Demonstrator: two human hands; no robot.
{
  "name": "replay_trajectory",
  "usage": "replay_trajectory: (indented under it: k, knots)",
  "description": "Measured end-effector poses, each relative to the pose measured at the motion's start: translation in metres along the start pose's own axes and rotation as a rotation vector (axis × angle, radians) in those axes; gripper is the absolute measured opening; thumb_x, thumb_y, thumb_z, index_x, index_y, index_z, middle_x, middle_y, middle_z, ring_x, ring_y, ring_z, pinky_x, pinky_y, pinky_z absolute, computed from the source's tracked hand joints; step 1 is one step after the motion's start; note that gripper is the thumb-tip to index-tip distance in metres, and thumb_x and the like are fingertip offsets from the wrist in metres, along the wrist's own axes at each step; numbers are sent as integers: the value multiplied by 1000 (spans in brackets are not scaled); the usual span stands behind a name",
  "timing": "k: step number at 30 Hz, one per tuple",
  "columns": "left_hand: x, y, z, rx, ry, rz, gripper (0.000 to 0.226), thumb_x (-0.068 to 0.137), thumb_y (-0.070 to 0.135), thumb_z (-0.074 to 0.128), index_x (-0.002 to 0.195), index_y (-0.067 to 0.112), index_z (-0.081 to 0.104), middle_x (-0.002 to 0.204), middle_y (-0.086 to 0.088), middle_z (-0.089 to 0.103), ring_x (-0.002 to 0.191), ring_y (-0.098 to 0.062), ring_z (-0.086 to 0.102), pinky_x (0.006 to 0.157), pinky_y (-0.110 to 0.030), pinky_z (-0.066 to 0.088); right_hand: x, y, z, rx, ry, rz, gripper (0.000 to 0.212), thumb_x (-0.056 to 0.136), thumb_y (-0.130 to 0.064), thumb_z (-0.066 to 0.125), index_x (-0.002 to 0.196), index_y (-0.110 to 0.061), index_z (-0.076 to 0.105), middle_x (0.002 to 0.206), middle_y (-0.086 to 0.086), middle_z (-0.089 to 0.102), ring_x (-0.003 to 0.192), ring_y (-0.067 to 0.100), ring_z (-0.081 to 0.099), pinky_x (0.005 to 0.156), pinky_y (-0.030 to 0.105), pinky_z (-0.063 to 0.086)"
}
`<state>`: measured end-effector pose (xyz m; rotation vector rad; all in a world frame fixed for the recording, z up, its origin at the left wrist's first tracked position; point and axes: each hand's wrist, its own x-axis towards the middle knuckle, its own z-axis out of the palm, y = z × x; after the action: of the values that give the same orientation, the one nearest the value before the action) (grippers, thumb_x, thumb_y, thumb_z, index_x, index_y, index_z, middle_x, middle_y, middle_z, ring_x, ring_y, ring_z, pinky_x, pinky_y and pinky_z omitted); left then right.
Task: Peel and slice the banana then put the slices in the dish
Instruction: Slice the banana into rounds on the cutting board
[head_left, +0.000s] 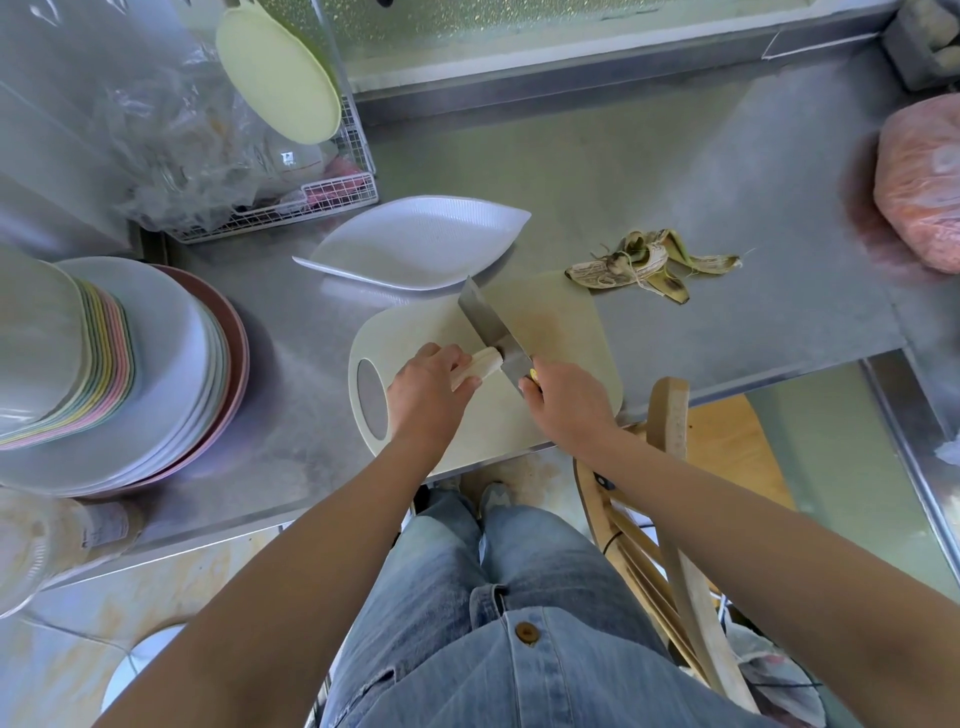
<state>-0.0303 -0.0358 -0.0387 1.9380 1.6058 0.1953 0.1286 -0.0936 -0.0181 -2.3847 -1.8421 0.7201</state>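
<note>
Just left of the frame's centre, the left hand (426, 387) holds the peeled banana (480, 364) down on the pale cutting board (561, 322). Its fingers are curled over the fruit, so only the right end shows. The knife (491, 332) lies across that end, its blade running toward the upper left. Right of it, the right hand (563, 400) is clenched round the handle.

This looks like the first cut, since no slices lie on the board. To do it well, the left fingertips should stay tucked back from the blade. The cut should go straight down across the banana with light pressure, because the soft flesh squashes easily. After each slice the left hand should creep leftward to bare a little more fruit.

At the left edge of the frame stands a stack of plates (171, 364), with nothing on the top one. In the upper left, a wire rack (332, 202) holds crumpled clear plastic and something pink that is too blurred to name. The white dish (415, 244) sits just above the board and has no slices in it. The peel (644, 265) lies on the steel counter (727, 182), at the board's upper right corner. At the right edge is a pink bag (919, 182) whose contents are unclear.
</note>
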Motion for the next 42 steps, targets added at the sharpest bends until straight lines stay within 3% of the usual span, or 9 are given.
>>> replay_trajectory:
  k: [4,14,20,24,31,35,42]
  knots:
    - [-4,-3,-3,-9,-5,5,28,85,39,67,111,28,67,105,8,61,86,-18,61,70,-31,50,0,2,-10,-2,44,-33,25,99,-30,41,92,-10,55,73,0,50,70,19,53,59,30,35]
    - [-4,-2,-3,-2,-10,-4,27,87,36,66,112,25,66,108,5,62,87,-20,61,69,-28,45,-3,0,-22,17,33,-93,26,99,-27,42,97,-5,55,84,10,61,76,25,57,62,31,37]
    - [-3,-3,-1,-1,-14,-13,26,87,35,66,111,26,66,108,5,62,87,-21,61,69,-30,47,0,-1,-15,14,19,-77,26,100,-26,40,97,-5,55,79,6,54,79,26,58,62,30,35]
    - [-4,-2,-1,-7,-16,-22,25,86,35,67,110,27,66,108,6,61,88,-20,61,71,-31,48,4,-1,-6,1,11,-70,27,100,-27,39,101,-5,56,88,10,62,82,25,60,66,32,42]
    - [-4,-2,-3,3,-11,-15,25,87,34,66,110,26,66,107,5,61,86,-20,60,68,-29,45,6,0,-2,-14,-10,-68,28,100,-28,39,99,-6,55,83,8,60,77,23,59,65,34,45]
    - [-4,-1,-3,-7,-10,-4,24,87,34,66,109,26,66,105,5,61,86,-21,60,70,-31,48,5,2,-15,18,42,-94,25,100,-25,40,94,-4,54,73,3,47,67,19,46,60,30,31]
    - [-3,-1,-4,-2,-5,8,22,87,34,66,108,26,66,104,5,62,86,-21,60,71,-30,46,2,5,-21,28,53,-121,23,99,-24,42,94,-4,54,74,3,48,68,19,45,61,30,32]
